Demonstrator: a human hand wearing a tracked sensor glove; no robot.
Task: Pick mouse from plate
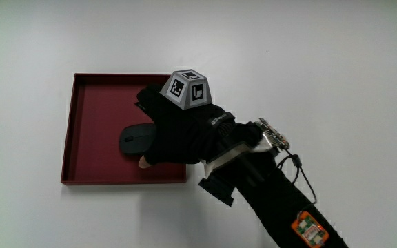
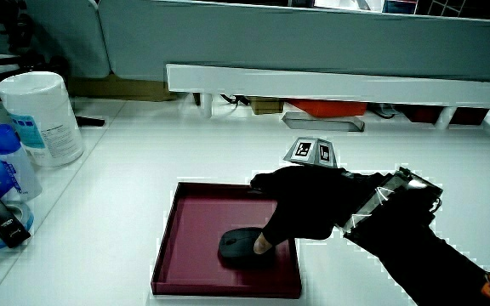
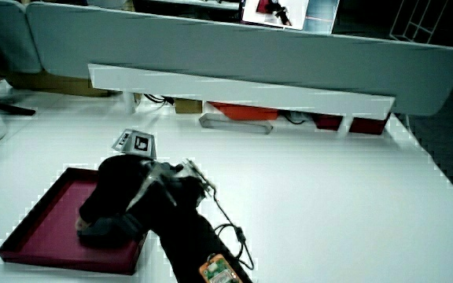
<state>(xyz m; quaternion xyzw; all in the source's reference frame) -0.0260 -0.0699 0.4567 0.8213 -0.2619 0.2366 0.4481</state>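
Note:
A dark red square plate [image 1: 88, 124] lies on the white table, also seen in both side views [image 2: 192, 246] [image 3: 42, 228]. A black mouse [image 1: 135, 138] rests flat in it, near the edge closest to the person. The gloved hand [image 1: 185, 134] covers one end of the mouse. Its thumb presses the mouse's nearer side, and the fingers curve down over the side farther from the person. In a side view the bare thumb tip touches the mouse [image 2: 238, 246]. In a side view the hand [image 3: 116, 196] hides most of the mouse. The patterned cube [image 1: 188, 88] sits on the back of the hand.
A white tub [image 2: 45, 119], a blue-capped bottle [image 2: 11, 166] and a black tool [image 2: 2, 219] stand together at the table's edge, apart from the plate. A low white partition [image 2: 330, 85] runs along the table. A cable [image 1: 302, 172] trails off the forearm.

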